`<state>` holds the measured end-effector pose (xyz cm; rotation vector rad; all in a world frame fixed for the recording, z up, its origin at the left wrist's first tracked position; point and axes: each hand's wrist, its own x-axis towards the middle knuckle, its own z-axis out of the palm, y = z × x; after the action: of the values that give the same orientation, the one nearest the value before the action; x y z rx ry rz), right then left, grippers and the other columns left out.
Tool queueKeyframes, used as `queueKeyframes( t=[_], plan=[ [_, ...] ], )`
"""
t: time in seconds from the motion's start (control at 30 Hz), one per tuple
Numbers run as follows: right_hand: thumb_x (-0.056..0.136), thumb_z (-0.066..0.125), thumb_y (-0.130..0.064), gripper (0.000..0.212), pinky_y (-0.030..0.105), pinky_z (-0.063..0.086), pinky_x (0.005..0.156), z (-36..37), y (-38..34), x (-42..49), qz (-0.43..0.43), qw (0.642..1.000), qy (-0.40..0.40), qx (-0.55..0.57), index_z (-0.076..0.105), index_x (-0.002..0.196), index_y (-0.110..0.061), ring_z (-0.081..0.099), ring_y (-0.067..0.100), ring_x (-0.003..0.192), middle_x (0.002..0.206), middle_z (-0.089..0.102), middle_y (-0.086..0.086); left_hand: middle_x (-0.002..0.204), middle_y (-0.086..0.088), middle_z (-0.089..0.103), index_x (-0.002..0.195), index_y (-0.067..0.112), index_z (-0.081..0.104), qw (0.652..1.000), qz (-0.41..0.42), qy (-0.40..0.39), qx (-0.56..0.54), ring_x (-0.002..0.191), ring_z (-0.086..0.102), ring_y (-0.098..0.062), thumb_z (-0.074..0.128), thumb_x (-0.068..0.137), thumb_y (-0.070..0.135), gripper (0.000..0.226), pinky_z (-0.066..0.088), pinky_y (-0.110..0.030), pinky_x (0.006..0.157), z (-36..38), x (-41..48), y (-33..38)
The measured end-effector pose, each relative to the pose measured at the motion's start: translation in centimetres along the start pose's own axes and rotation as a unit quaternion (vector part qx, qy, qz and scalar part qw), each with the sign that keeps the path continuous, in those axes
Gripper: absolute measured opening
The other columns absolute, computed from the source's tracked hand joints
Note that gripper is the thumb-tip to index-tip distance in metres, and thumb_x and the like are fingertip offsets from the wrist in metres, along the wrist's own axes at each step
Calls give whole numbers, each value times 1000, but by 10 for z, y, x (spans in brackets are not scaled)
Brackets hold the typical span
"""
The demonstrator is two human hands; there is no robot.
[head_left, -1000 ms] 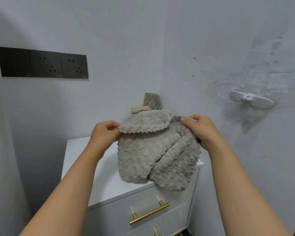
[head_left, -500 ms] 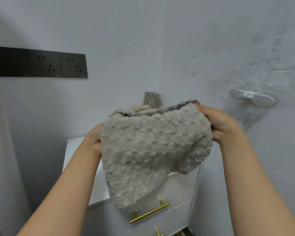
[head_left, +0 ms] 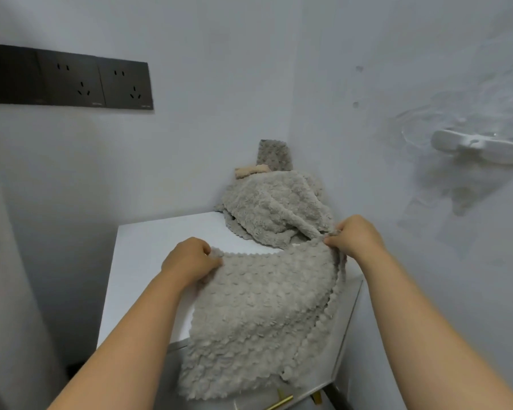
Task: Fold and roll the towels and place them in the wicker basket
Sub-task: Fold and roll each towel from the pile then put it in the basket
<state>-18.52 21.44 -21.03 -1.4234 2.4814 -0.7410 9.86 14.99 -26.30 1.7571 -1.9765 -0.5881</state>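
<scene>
Towel in hand: I have one grey fleecy towel [head_left: 264, 315] spread across the white cabinet top [head_left: 148, 250]. Its scalloped far edge is stretched between my two hands, and its near part hangs over the cabinet's front edge.
Left hand: my left hand [head_left: 190, 261] is curled round the far left corner, knuckles up, low against the surface.
Right hand: my right hand [head_left: 354, 239] pinches the far right corner between thumb and fingers, a little higher than the left.
Why held so: gripping both far corners pulls that edge taut. I judge the cloth is being laid flat for a clean first fold, since a slack edge would wrinkle.
Waiting pile: more grey towels [head_left: 276, 211] lie heaped in the wall corner, reaching to just beside my right hand. A darker grey cloth [head_left: 274, 153] and a small beige piece [head_left: 251, 170] stick up behind the heap. Parked at the back, they leave the front of the top as working room.
Basket: the wicker basket is not in view, so I cannot tell where the roll will go.
Stage: early, I judge, as nothing I can see is folded or rolled.
Risk: the overhanging part could drag the towel off the front once I let go.
Surroundings: a black socket panel [head_left: 68, 81] on the left wall, a white wall hook [head_left: 480, 149] on the right wall, and a brass drawer handle [head_left: 282, 402] below.
</scene>
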Motion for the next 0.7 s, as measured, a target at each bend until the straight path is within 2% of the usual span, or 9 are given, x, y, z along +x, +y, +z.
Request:
queueKeyframes(
  t=[0.1, 0.23, 0.33, 0.37, 0.43, 0.5, 0.53, 0.6, 0.7],
  plan=[
    [80, 75, -28, 47, 26, 28, 46, -4, -1, 9, 40, 997, -33, -48, 39, 55, -11, 39, 20, 50, 53, 42, 6, 46, 3, 29, 47, 19, 29, 998, -12, 30, -45, 51, 30, -18, 71, 77, 20, 53, 23, -26, 55, 7, 6, 0],
    [86, 70, -24, 42, 26, 36, 51, -8, -4, 19, 70, 989, -125, 22, 47, 57, -5, 40, 21, 43, 39, 48, 7, 44, 0, 42, 41, 15, 43, 978, -52, 133, -152, 50, 42, -21, 68, 74, 13, 42, 28, -24, 49, 3, 14, 3],
    [88, 68, -14, 19, 20, 40, 36, -7, -7, 23, 66, 977, -116, 166, 56, 87, 1, 44, 15, 31, 36, 51, 7, 48, -6, 53, 48, 13, 54, 959, -54, 176, -214, 51, 51, -26, 62, 78, 11, 31, 47, -35, 54, -5, 24, 9],
    [89, 66, -11, 18, 19, 42, 34, -5, -10, 22, 63, 972, -106, 202, 54, 97, -1, 47, 13, 28, 42, 54, 10, 49, -7, 58, 52, 11, 58, 949, -55, 186, -248, 49, 55, -26, 60, 80, 10, 29, 52, -37, 58, -6, 25, 11],
    [91, 62, -7, 9, 22, 51, 40, 4, -13, 27, 41, 967, -75, 242, 54, 90, -3, 57, 15, 34, 57, 58, 14, 59, -9, 67, 61, 12, 64, 919, -56, 199, -336, 51, 64, -25, 56, 86, 8, 26, 58, -37, 63, -7, 26, 14],
    [91, 58, -4, 18, 37, 59, 64, 16, -14, 34, -4, 974, -12, 226, 61, 74, 2, 66, 28, 55, 66, 62, 20, 71, -12, 70, 68, 14, 64, 891, -52, 217, -397, 60, 70, -27, 53, 89, 6, 25, 59, -38, 67, -7, 27, 18],
    [89, 58, -6, 19, 40, 57, 72, 23, -14, 36, -26, 978, 27, 205, 65, 75, 5, 67, 33, 67, 72, 66, 24, 75, -12, 70, 70, 15, 64, 879, -52, 222, -419, 65, 71, -27, 53, 90, 5, 25, 59, -38, 70, -5, 29, 18],
    [88, 58, -10, 18, 31, 46, 69, 33, -16, 35, -64, 975, 99, 187, 68, 81, 5, 64, 32, 77, 81, 68, 24, 80, -11, 70, 75, 15, 65, 852, -56, 216, -473, 72, 72, -23, 54, 92, 7, 22, 59, -37, 74, -4, 35, 19],
    [89, 57, -9, 19, 30, 32, 60, 44, -18, 31, -119, 956, 176, 204, 67, 81, 5, 61, 36, 84, 82, 68, 22, 93, -10, 72, 85, 13, 68, 819, -56, 187, -539, 83, 71, -15, 54, 94, 10, 17, 57, -29, 78, 2, 39, 22]
  ],
)
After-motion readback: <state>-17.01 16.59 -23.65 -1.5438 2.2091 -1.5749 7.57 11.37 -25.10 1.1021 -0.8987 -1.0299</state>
